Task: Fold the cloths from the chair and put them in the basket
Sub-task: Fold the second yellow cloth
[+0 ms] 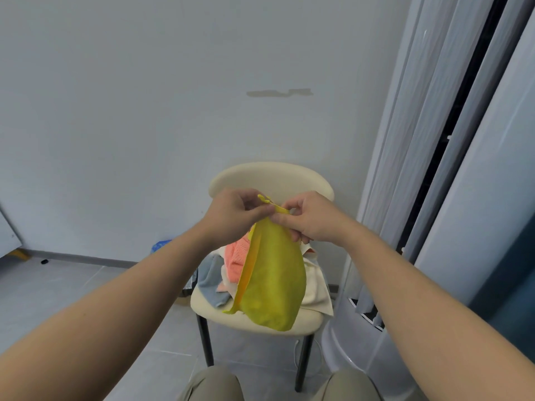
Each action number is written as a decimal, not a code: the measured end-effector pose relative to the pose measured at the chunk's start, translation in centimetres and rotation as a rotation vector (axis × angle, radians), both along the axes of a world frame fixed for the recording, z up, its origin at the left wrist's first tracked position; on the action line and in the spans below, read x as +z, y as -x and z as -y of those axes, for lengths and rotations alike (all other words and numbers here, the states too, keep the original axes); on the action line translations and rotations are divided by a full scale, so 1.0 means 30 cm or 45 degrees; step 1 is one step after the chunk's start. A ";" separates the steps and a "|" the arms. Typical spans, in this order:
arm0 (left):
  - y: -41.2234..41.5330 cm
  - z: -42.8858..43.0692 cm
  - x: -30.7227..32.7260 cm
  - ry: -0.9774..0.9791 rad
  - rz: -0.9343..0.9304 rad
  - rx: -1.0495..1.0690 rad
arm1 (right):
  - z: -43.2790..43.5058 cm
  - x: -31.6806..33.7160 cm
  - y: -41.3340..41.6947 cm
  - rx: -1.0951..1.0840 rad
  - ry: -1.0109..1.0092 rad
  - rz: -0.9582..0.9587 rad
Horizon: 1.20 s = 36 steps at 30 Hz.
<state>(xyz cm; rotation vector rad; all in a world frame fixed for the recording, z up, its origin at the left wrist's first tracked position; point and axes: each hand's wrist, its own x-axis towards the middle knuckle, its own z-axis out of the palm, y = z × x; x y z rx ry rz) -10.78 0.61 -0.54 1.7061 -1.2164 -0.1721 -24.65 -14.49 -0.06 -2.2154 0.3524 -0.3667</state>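
A yellow cloth point(272, 279) hangs in the air in front of a cream chair point(272, 178). My left hand point(231, 212) and my right hand point(311, 218) pinch its top edge close together, so the cloth droops down, folded lengthwise. On the chair seat behind it lies a heap of cloths: an orange-pink one point(236, 256), a light blue one point(210, 282) and a cream one point(317, 290). No basket is in view.
The chair stands on black legs point(206, 340) against a pale wall. A tall white floor unit with a round base point(347, 351) stands close to the chair's right. My knees point(211, 383) show at the bottom edge. A blue object point(160, 245) lies by the wall.
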 end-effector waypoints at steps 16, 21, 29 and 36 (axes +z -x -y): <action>-0.185 0.029 -0.020 0.291 -0.245 0.396 | 0.035 -0.037 0.015 0.179 0.548 -0.729; -0.233 0.001 -0.042 0.296 -0.246 0.528 | 0.039 -0.001 0.019 0.101 0.636 -0.451; -0.239 0.001 -0.072 0.300 -0.322 0.557 | 0.057 0.117 0.016 -0.148 0.622 0.149; -0.239 -0.004 -0.077 0.287 -0.368 0.535 | 0.055 0.096 0.004 -0.211 0.469 0.302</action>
